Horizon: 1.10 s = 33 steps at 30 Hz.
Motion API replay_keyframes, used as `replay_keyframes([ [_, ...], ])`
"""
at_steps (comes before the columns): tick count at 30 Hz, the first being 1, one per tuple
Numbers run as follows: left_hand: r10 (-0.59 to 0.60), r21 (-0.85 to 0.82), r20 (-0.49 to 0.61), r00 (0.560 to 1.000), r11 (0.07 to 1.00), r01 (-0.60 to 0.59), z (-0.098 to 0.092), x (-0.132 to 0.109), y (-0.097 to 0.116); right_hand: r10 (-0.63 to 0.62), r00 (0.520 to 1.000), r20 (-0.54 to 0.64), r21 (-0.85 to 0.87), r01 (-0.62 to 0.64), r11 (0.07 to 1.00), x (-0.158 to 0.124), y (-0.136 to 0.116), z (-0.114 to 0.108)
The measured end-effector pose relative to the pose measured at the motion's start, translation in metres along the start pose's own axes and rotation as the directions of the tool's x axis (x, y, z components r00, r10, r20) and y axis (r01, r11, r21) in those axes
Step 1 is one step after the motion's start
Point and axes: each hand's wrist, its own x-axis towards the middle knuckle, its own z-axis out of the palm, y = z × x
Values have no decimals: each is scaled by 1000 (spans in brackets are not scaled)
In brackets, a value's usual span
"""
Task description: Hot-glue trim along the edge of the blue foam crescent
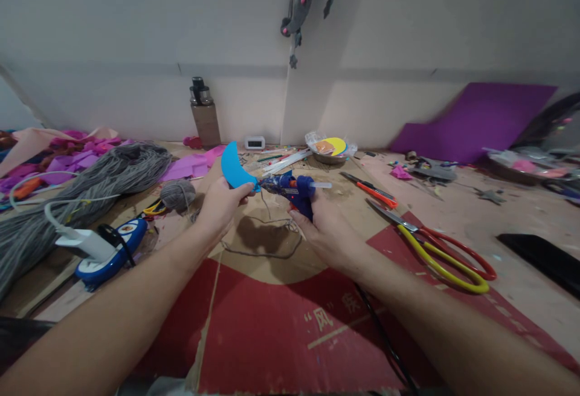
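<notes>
Pinched in my left hand (222, 202) is a blue crescent-shaped cutout (234, 167), its upper tip pointing up and away. My right hand (324, 223) is wrapped round the handle of a dark blue glue gun (296, 189), with a pale glue stick (322, 185) poking out of its back end. The nozzle points left and meets the crescent's lower tip, close to my left fingertips; whether it touches cannot be made out. A grey yarn strand (265, 255) hangs near that tip and loops over the cardboard below.
Under my hands lies red and brown cardboard (272, 317). Large scissors (435, 245) and a red-handled cutter (374, 190) lie on the right, beyond them a black phone-like slab (539, 260). At left are grey yarn (113, 172), a yarn ball (177, 194) and a blue power strip (111, 257).
</notes>
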Motion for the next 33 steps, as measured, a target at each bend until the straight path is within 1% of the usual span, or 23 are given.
replay_keyframes([
  [5, -6, -9, 18, 1000, 1000, 7, 2, -2, 1, -12, 1000, -19, -3, 12, 1000, 0, -2, -1],
  [9, -23, 5, 20, 1000, 1000, 23, 4, -4, 0, 14, 999, -33, 33, -13, 999, 0, -2, -2],
  [15, -2, 33, 27, 1000, 999, 1, 2, -2, -2, 24, 999, -29, 30, -23, 999, 0, -1, -1],
  [19, 10, 13, 12, 1000, 1000, -10, 0, 0, -2, 1, 1000, -22, 7, -1, 1000, -1, 0, 0],
  [25, 14, 33, -32, 999, 999, -13, 0, 0, 0, 7, 1000, -15, -13, -7, 1000, -1, -1, -1],
  [30, 39, 61, 10, 999, 997, -40, 2, -3, -1, -11, 999, -34, 14, 11, 1000, -1, -2, 0],
  [33, 32, 91, 26, 999, 995, -34, 4, -5, 0, -10, 998, -60, 10, 11, 1000, 0, -1, -1],
])
